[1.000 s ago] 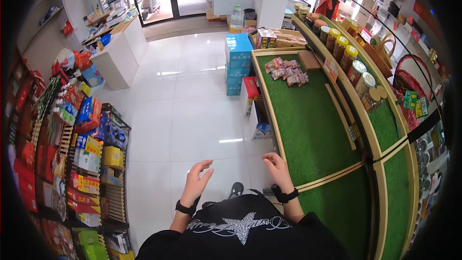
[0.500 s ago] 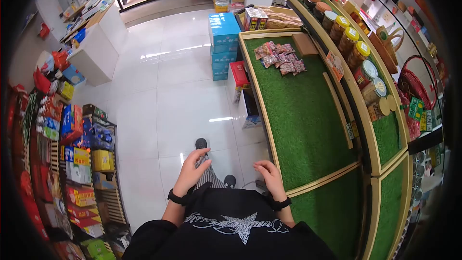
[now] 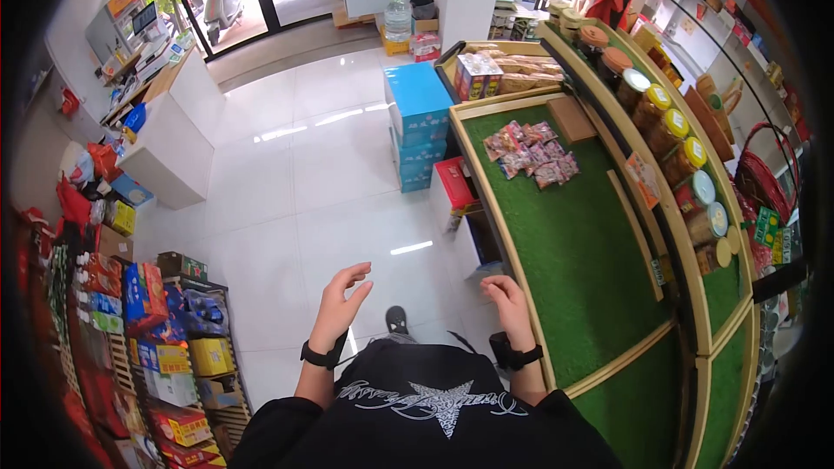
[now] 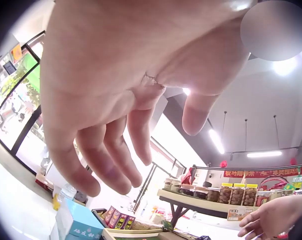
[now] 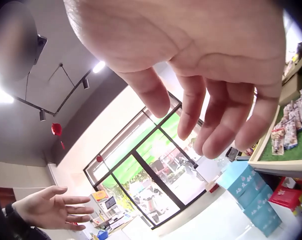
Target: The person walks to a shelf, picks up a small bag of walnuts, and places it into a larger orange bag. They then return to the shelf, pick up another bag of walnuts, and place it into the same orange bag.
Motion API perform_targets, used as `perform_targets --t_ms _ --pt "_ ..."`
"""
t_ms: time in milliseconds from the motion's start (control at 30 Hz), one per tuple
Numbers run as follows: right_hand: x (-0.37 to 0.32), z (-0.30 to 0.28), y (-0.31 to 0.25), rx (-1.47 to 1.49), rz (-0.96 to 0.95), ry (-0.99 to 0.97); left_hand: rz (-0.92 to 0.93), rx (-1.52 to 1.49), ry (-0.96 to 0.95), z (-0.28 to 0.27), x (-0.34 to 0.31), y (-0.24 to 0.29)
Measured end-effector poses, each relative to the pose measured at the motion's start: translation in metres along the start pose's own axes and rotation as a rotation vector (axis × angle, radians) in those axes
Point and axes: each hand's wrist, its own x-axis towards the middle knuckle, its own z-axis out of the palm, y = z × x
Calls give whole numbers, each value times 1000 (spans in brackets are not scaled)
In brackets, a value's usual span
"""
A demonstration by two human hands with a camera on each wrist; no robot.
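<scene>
My left hand hovers over the floor in front of my body, thumb apart from the relaxed fingers, holding nothing. In the left wrist view its fingers hang loosely with bare palm above. The right hand is raised just left of the wooden edge of the green-lined display stand, also holding nothing. Its loosely bent fingers show in the right wrist view. Several small packets of snacks lie in a heap at the stand's far end, beside a brown box, beyond both hands.
Stacked blue boxes and a red box stand on the floor along the display's left side. Jars line the upper shelf at right. Shelves with packaged goods run along the left; a white counter stands farther off.
The head view dips and shifts, then swings back up and left, so the stand sits farther right now. Both hands stay raised and hold nothing throughout.
</scene>
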Motion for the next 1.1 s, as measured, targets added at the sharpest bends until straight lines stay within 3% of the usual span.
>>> perform_targets --t_ms 200,300,567,667,833,1100 --pt "17 27 8 -64 63 41 -98 28 -22 -39 29 -31" --pt "26 25 21 -126 96 73 -203 -220 -42 -33 42 -34" --pt "87 24 15 -143 141 92 -205 -208 -196 -16 104 -29" --pt "139 20 32 -133 141 44 -164 -137 -126 -21 150 -24" --pt "229 14 1 -102 109 24 -150 -196 6 -12 219 -3" --pt "330 -32 -33 -112 -2 -17 -73 -138 -51 38 318 13"
